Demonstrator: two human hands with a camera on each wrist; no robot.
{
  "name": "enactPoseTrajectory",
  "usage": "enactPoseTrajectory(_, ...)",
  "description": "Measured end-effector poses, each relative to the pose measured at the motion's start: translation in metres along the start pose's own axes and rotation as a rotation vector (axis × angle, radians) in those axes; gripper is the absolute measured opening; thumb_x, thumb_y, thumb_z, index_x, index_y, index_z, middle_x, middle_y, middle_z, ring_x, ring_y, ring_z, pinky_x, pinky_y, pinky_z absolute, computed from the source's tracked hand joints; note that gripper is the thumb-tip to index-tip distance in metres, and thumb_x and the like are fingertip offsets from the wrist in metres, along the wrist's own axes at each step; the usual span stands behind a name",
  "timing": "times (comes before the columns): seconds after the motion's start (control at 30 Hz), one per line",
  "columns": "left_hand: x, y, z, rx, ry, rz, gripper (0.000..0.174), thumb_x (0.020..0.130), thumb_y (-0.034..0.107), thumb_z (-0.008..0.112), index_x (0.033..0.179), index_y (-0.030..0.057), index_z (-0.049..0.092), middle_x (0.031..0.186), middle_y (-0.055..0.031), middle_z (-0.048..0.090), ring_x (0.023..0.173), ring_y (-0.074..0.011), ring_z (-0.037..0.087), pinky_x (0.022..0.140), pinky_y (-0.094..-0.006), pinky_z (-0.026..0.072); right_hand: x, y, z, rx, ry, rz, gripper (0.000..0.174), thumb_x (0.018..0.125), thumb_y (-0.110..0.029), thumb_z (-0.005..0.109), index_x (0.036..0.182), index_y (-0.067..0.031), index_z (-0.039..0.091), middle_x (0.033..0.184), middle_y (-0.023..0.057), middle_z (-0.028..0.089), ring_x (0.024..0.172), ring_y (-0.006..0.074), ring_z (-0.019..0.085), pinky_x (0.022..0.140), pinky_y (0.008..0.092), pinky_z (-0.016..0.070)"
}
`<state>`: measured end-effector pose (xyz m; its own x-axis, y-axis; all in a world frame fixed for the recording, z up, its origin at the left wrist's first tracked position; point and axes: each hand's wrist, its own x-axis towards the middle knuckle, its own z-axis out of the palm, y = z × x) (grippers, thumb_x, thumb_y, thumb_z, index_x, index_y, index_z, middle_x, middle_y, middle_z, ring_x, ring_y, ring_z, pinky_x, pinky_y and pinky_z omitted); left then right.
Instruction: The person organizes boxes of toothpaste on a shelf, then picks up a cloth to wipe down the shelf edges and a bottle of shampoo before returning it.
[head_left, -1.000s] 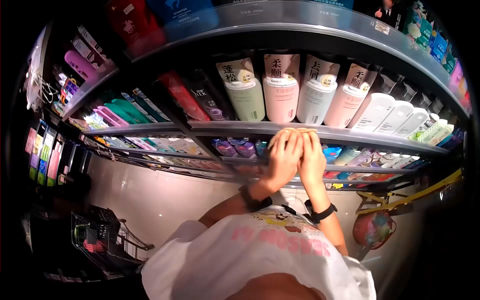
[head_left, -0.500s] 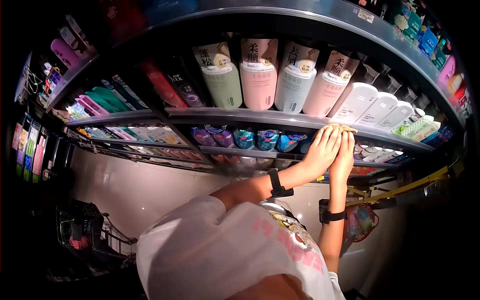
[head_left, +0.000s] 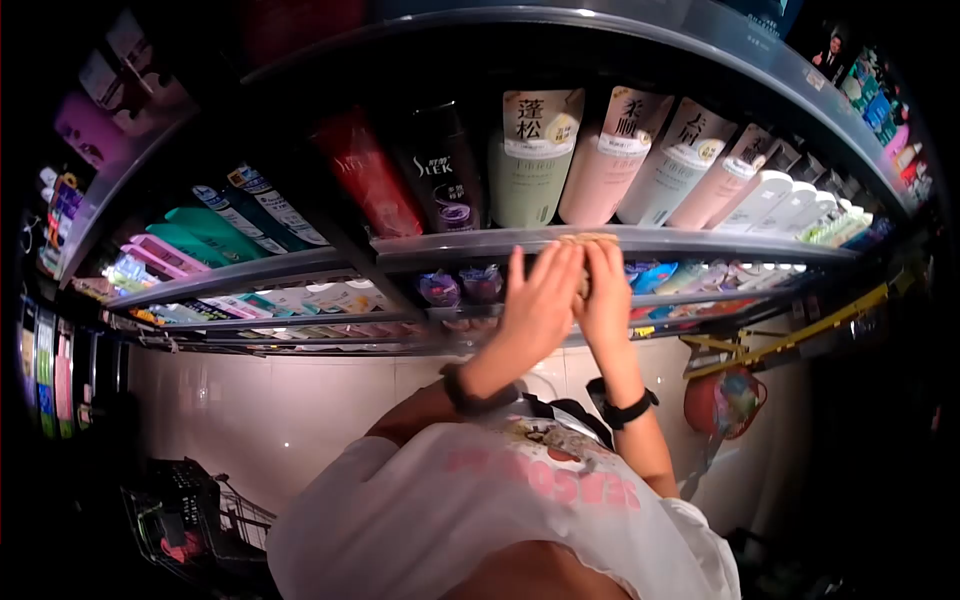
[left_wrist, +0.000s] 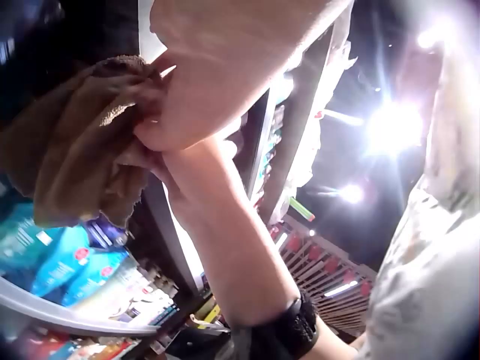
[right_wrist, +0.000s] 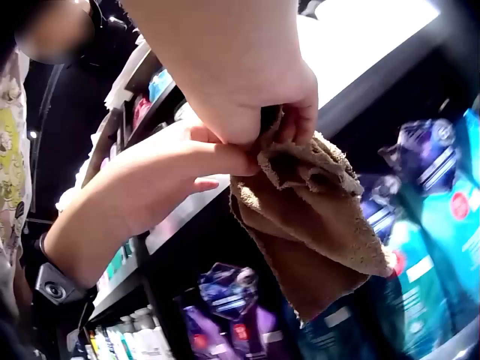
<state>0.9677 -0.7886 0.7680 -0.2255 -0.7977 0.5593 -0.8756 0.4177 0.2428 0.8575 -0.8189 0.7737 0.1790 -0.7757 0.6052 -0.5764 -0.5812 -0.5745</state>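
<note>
Tiered shelving (head_left: 590, 16) spans the space, above a pale, shiny tiled floor (head_left: 340, 400). On the floor stand a dark cart (head_left: 200, 520) at the person's left and, well apart at the right, a red basket (head_left: 705, 405) near a yellow frame (head_left: 840, 325). Tall bottles—one green (head_left: 537, 175), then pink, pale blue and pink again—line the middle shelf, with a red bottle (head_left: 370, 185) and a black one (head_left: 450, 175) to their left.

A brown cloth (right_wrist: 307, 225) lies at that shelf's front edge (head_left: 460, 243), under the fingers of both hands and hanging below them in folds. The left hand (head_left: 540, 305) and the right hand (head_left: 607, 305) are side by side, touching—the fingers of each grasping the bunched cloth.
</note>
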Motion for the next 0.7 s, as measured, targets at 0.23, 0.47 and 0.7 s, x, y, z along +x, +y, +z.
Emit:
enactPoseTrajectory(0.23,-0.078,-0.110,-0.076,0.147,0.120,-0.201,0.053,0.068,0.005,0.055,0.120,-0.0010,0.044,0.120,-0.0133,0.048,0.118,-0.0280,0.041,0.099,-0.0577,0.0178,-0.006,-0.107,0.119,0.054,-0.201,-0.119,0.041,0.065,-0.002,0.056,0.105,-0.0016,0.047,0.098,0.0141,0.048,0.087,0.0312,0.055,0.066,0.0366,0.0486)
enactPoseTrajectory(0.47,-0.095,-0.142,-0.094,0.030,0.146,-0.062,0.054,0.067,-0.005,0.053,0.121,-0.0011,0.044,0.119,-0.0156,0.049,0.114,-0.0299,0.045,0.099,-0.0487,0.0267,-0.017,-0.136,0.147,-0.043,-0.115,-0.021,0.042,0.070,-0.003,0.056,0.112,-0.0015,0.047,0.112,0.0145,0.048,0.095,0.0318,0.055,0.073,0.0348,0.0489)
enactPoseTrajectory(0.7,-0.083,-0.164,-0.083,-0.159,0.294,0.081,0.043,0.059,-0.007,0.050,0.101,-0.0019,0.056,0.101,-0.0158,0.057,0.097,-0.0338,0.052,0.086,-0.0407,0.0407,-0.032,-0.131,0.151,-0.078,0.004,-0.045,0.045,0.066,0.000,0.055,0.110,-0.0012,0.047,0.117,0.0137,0.046,0.093,0.0317,0.052,0.076,0.0366,0.0462)
